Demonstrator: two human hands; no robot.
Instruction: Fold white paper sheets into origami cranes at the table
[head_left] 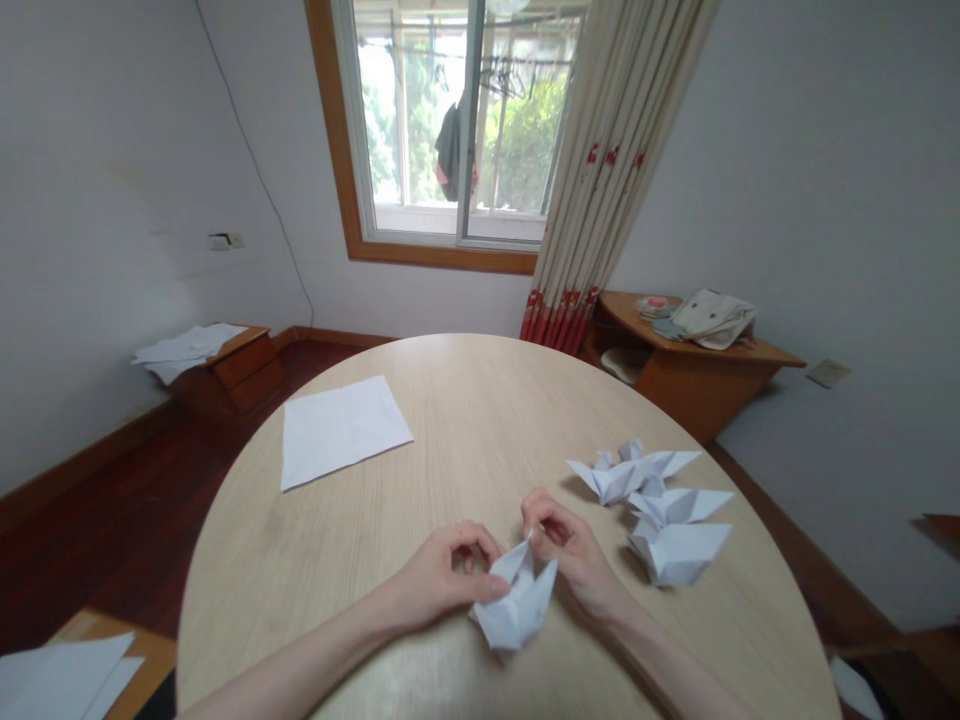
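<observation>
A partly folded white paper figure (pixel 517 605) rests on the round wooden table (pixel 450 440) near its front edge. My left hand (pixel 442 575) pinches its left side with thumb and fingers curled. On the other side, my right hand (pixel 570 550) pinches a pointed flap at the top right. To the right of my hands lie three finished folded paper figures (pixel 660 510). A flat stack of white paper sheets (pixel 341 430) sits on the table's left part.
A low wooden cabinet (pixel 232 365) with papers stands at the left wall. On the right, a corner shelf (pixel 697 360) holds cloth and small items. Window and curtain are behind the table. More paper (pixel 60 675) lies at the bottom left.
</observation>
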